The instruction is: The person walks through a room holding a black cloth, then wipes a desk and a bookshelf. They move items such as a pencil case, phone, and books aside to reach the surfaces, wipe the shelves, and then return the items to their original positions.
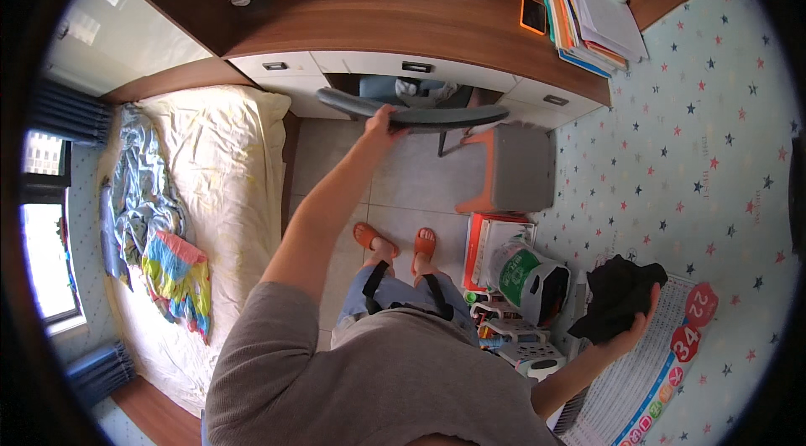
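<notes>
My left hand grips the top of a grey chair backrest in front of the desk. Behind that backrest, partly under the desk, a grey-and-white cloth lies on the blue-grey chair seat. Out to the right, my right hand holds a crumpled black cloth in front of a wall chart with printed numbers and symbols. The cloth hides part of the chart and some of my fingers.
A grey stool with orange legs stands right of the chair. Below it are stacked books, a plastic bag and a rack. The wooden desk bears a phone and papers. A bed flanks the left.
</notes>
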Demonstrator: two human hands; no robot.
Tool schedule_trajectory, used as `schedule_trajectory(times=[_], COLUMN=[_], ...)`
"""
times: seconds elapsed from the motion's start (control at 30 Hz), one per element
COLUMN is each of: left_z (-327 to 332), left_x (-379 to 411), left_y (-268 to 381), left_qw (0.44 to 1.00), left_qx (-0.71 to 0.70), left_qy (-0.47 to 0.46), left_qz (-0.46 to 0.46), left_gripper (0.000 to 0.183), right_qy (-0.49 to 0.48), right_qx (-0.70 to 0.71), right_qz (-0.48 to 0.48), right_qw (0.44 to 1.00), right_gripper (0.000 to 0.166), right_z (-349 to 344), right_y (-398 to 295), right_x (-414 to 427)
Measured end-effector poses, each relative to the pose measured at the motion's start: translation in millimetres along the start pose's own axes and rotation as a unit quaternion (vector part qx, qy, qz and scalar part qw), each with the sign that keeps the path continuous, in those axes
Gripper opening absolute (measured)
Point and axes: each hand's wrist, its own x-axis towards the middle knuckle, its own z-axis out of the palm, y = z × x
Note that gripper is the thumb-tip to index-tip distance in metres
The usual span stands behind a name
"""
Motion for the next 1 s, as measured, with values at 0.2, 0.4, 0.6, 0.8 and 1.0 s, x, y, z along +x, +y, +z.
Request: schedule_trajectory(times=[0.2,0.4,0.6,0.8,1.0], left_z=[-104,-239,-354,-415,-255], left_x=[-96,-211,-266,-269,-308], left_y=[-22,-65,-89,-128,-153], left_qw=[1.0,0.996,0.971,0.837,0.752], left_qx=[-0.011,0.017,0.0,0.161,0.168], left_qy=[-0.003,0.083,0.221,0.398,0.546], left_qz=[0.001,0.015,0.09,0.338,0.33], left_gripper=[0.049,0.056,0.014,0.053,0.094], right_qy=[0.006,-0.067,-0.096,-0.194,-0.251], right_qx=[0.032,0.081,0.117,0.211,0.21], right_qz=[0.032,0.05,0.051,0.044,-0.008], right_qw=[0.999,0.993,0.987,0.957,0.945], right_gripper=[0.051,0.05,0.05,0.049,0.053], right_z=[-21,-11,27,101,156], right_y=[0,5,13,9,4], right_x=[35,56,64,124,192])
